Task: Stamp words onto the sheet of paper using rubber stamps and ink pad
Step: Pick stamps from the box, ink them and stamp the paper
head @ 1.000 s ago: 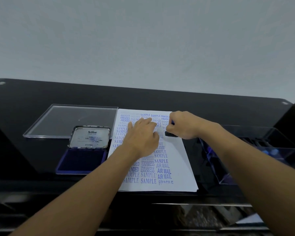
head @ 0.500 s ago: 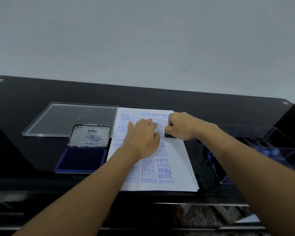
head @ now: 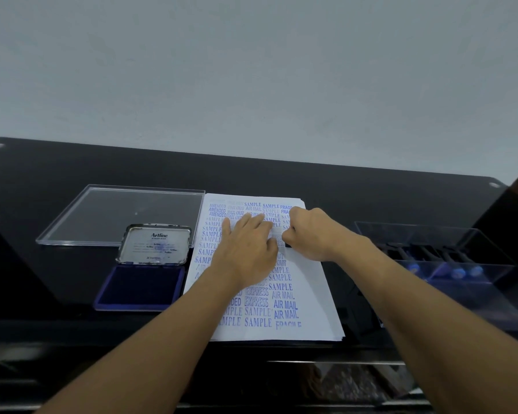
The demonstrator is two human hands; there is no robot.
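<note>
A white sheet of paper (head: 308,282) covered with blue stamped words lies in the middle of the black table. My left hand (head: 245,249) lies flat on the sheet with straight fingers. My right hand (head: 311,234) is curled round a small dark rubber stamp (head: 288,244), whose base sits on the paper just right of my left thumb; most of the stamp is hidden inside the fist. The open ink pad (head: 141,286), a blue pad with a raised metal lid labelled Artline, sits left of the sheet.
A clear plastic lid (head: 102,213) lies flat at the back left. A clear plastic box (head: 449,264) holding several stamps with blue ends stands at the right. The black table's (head: 371,180) front edge runs just below the paper.
My right hand has moved the stamp slightly left and toward me, closer to my left thumb. My left hand has stayed flat on the paper.
</note>
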